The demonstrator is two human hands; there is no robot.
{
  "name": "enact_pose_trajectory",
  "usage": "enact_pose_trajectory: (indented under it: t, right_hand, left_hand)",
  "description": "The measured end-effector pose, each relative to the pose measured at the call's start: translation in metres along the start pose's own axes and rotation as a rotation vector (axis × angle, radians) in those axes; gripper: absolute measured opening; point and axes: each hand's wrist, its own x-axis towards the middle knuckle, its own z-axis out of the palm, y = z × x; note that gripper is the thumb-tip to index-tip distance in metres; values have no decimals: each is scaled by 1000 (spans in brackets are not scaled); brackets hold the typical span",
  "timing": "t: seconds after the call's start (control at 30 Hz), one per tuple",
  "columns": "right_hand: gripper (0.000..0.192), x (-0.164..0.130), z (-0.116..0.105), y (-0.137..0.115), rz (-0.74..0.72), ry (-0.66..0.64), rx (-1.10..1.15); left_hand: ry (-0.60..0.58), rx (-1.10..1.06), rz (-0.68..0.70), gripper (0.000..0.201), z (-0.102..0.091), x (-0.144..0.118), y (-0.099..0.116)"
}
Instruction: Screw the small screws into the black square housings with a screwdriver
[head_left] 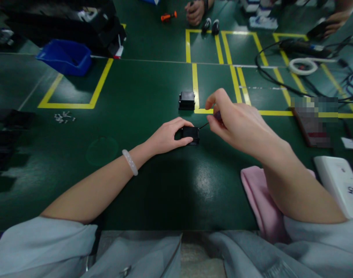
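Observation:
A small black box-shaped part (190, 133) lies on the green table, gripped at its left side between the thumb and fingers of my left hand (172, 135). My right hand (233, 119) is closed around the handle of a screwdriver (218, 115), most of which the fingers hide. Its thin shaft slants down to the left, and the tip meets the right side of the black part. Just beyond, a second black box-shaped part (187, 100) stands on the table by a yellow tape line.
Several small screws (63, 117) lie at left, near a blue bin (66, 58). Black cables (309, 48), a white device (340, 185) and a pink cloth (259, 193) are at right. Across the table are an orange tool (168, 16) and another person's hand (195, 12).

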Motion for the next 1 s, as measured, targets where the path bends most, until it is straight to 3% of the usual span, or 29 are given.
enact_pose_trajectory:
  t: [0.4, 0.63, 0.87, 1.0]
  right_hand:
    - [31, 2, 2, -6, 44, 34, -148]
    - [29, 1, 4, -2, 21, 25, -5]
    - [26, 2, 2, -3, 35, 16, -80]
    - [25, 1, 2, -3, 13, 16, -2]
  left_hand:
    - [11, 15, 9, 37, 1, 0, -2]
    - [7, 7, 14, 35, 0, 0, -1]
    - [7, 8, 8, 35, 0, 0, -1]
    - [7, 7, 12, 35, 1, 0, 0]
